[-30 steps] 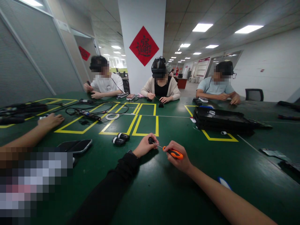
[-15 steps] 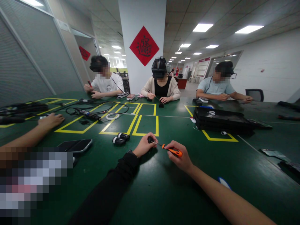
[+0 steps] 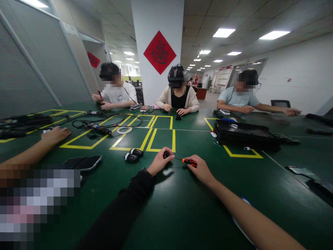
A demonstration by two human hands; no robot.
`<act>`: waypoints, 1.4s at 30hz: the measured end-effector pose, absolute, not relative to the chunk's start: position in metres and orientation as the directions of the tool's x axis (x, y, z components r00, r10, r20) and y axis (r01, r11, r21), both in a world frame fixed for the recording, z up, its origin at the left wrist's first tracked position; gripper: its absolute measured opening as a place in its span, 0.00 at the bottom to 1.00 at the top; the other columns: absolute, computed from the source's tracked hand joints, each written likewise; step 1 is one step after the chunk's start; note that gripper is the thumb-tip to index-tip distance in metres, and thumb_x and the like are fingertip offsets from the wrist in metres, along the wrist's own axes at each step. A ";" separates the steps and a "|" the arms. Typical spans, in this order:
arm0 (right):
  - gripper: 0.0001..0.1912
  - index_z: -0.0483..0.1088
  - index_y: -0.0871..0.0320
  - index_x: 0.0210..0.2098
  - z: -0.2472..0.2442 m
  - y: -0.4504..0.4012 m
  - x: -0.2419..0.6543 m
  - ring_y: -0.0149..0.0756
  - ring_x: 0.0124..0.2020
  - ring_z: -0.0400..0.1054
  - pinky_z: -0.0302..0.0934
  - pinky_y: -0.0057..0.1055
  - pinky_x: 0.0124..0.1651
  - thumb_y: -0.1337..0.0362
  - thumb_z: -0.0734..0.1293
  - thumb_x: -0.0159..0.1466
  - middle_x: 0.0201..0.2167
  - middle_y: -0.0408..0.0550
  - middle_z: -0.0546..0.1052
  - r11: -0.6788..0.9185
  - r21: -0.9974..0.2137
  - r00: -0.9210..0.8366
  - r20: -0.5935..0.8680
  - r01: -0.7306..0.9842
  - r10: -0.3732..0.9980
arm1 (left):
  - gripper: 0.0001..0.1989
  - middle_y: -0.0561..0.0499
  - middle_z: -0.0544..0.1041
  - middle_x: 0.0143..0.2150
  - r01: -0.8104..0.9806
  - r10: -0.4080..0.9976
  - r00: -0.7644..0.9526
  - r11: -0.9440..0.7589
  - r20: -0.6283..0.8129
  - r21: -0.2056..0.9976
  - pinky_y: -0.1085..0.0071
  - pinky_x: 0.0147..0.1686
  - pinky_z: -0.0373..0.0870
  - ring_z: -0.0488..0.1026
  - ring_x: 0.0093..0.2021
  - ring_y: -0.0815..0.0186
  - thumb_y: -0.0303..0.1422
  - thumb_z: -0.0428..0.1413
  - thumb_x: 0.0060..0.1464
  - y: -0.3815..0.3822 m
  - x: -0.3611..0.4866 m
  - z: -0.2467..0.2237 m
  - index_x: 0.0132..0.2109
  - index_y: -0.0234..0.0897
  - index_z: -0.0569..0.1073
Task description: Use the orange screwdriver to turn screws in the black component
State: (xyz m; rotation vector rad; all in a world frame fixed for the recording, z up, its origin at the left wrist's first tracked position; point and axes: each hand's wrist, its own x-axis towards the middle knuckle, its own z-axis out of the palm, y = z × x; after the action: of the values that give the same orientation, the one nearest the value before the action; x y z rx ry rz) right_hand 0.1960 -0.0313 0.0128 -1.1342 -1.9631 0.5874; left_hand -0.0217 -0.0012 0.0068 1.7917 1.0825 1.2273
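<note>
Screwdriver meets small black part between two bare hands

At the near middle of the green table (image 3: pixel 166 201), the left hand (image 3: pixel 160 162) is mostly closed, pinching a small black rounded part (image 3: pixel 166 154) between thumb and fingers. The right hand (image 3: pixel 199 169) is curled around the orange-and-black handle of a screwdriver (image 3: pixel 189 162). Its thin shaft points left to the black part; whether the tip touches it cannot be made out.

The main container is a shallow black case (image 3: pixel 244 133) on the right, with a raised rim. A small white ring-shaped item (image 3: pixel 234 126) lies in it, toward the far left part. Other dark contents are too dim to tell apart. Just beyond its near side, a small white object (image 3: pixel 247 148) lies on the table, within a yellow tape outline (image 3: pixel 243 156).

Left of the left hand, two black-and-white rounded units (image 3: pixel 133 155) sit side by side. A phone-like dark slab (image 3: pixel 84 162) lies further left. Beyond these are a white coil (image 3: pixel 124 130) and black cables (image 3: pixel 109 118), spread over more yellow outlines. Another person's hand (image 3: pixel 56 135) rests at the left. Three people wearing headsets sit along the far side; the one at right stretches an arm (image 3: pixel 275 109) outward. A blue-edged item (image 3: pixel 243 225) is partly hidden under the right forearm.
</note>
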 end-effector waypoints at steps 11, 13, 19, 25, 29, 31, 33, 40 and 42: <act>0.10 0.70 0.57 0.39 0.014 -0.032 0.193 0.36 0.43 0.63 0.57 0.36 0.49 0.68 0.58 0.62 0.39 0.49 0.70 0.535 -0.650 -0.372 0.386 0.540 0.844 | 0.14 0.47 0.74 0.39 0.185 0.890 0.292 -0.413 0.351 0.892 0.66 0.46 0.64 0.71 0.41 0.65 0.35 0.55 0.49 0.004 -0.023 0.002 0.43 0.34 0.69; 0.10 0.68 0.57 0.41 0.014 -0.033 0.194 0.36 0.42 0.64 0.58 0.35 0.47 0.68 0.60 0.60 0.38 0.48 0.70 0.515 -0.669 -0.371 0.362 0.536 0.855 | 0.13 0.48 0.74 0.39 0.206 0.891 0.279 -0.421 0.359 0.884 0.67 0.45 0.64 0.70 0.40 0.65 0.36 0.55 0.49 0.003 -0.023 0.003 0.41 0.34 0.70; 0.11 0.68 0.57 0.41 0.010 -0.030 0.193 0.36 0.43 0.62 0.56 0.36 0.49 0.66 0.57 0.62 0.40 0.49 0.70 0.488 -0.653 -0.322 0.367 0.579 0.873 | 0.11 0.51 0.72 0.30 0.319 0.895 0.251 -0.437 0.370 0.841 0.71 0.37 0.64 0.69 0.33 0.67 0.39 0.55 0.48 0.000 -0.022 0.007 0.31 0.34 0.70; 0.11 0.69 0.57 0.38 0.009 -0.027 0.194 0.37 0.44 0.62 0.55 0.37 0.50 0.66 0.56 0.63 0.38 0.49 0.71 0.545 -0.613 -0.363 0.407 0.572 0.838 | 0.12 0.50 0.73 0.31 0.282 0.899 0.283 -0.411 0.334 0.867 0.72 0.34 0.64 0.68 0.32 0.67 0.39 0.55 0.48 0.000 -0.023 0.008 0.32 0.33 0.70; 0.10 0.67 0.57 0.41 0.008 -0.029 0.195 0.35 0.40 0.63 0.59 0.35 0.46 0.66 0.61 0.60 0.39 0.48 0.70 0.502 -0.659 -0.337 0.373 0.560 0.865 | 0.12 0.52 0.71 0.30 0.303 0.900 0.259 -0.420 0.350 0.856 0.72 0.34 0.63 0.68 0.32 0.68 0.40 0.56 0.47 0.000 -0.021 0.008 0.32 0.34 0.70; 0.11 0.67 0.57 0.42 0.006 -0.028 0.195 0.36 0.42 0.63 0.58 0.36 0.48 0.66 0.60 0.60 0.40 0.49 0.70 0.489 -0.663 -0.321 0.369 0.567 0.872 | 0.12 0.52 0.71 0.31 0.311 0.899 0.246 -0.427 0.362 0.849 0.72 0.34 0.63 0.67 0.32 0.68 0.40 0.57 0.46 -0.001 -0.021 0.008 0.32 0.34 0.69; 0.11 0.68 0.57 0.41 0.005 -0.025 0.195 0.37 0.46 0.61 0.54 0.38 0.52 0.66 0.57 0.62 0.42 0.50 0.70 0.484 -0.650 -0.298 0.383 0.586 0.875 | 0.13 0.52 0.70 0.31 0.314 0.898 0.248 -0.430 0.364 0.847 0.73 0.34 0.63 0.67 0.32 0.69 0.39 0.58 0.45 -0.001 -0.020 0.008 0.33 0.34 0.69; 0.10 0.69 0.57 0.38 0.007 -0.026 0.194 0.37 0.47 0.60 0.53 0.39 0.53 0.69 0.58 0.61 0.40 0.49 0.70 0.558 -0.606 -0.358 0.429 0.567 0.829 | 0.13 0.55 0.68 0.28 0.291 0.897 0.267 -0.424 0.353 0.857 0.74 0.32 0.62 0.65 0.29 0.71 0.38 0.59 0.43 0.000 -0.021 0.007 0.34 0.34 0.68; 0.10 0.68 0.57 0.39 0.007 -0.028 0.194 0.37 0.44 0.61 0.56 0.38 0.50 0.69 0.60 0.59 0.39 0.48 0.70 0.544 -0.619 -0.349 0.418 0.567 0.839 | 0.13 0.54 0.68 0.29 0.306 0.898 0.255 -0.427 0.358 0.851 0.74 0.32 0.62 0.65 0.30 0.70 0.38 0.59 0.44 0.000 -0.021 0.007 0.34 0.34 0.68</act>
State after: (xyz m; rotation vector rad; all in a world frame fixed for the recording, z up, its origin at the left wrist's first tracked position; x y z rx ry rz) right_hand 0.1943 -0.0277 0.0073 -1.1311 -2.0578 0.4806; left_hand -0.0208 -0.0004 0.0071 1.8765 1.0943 1.1586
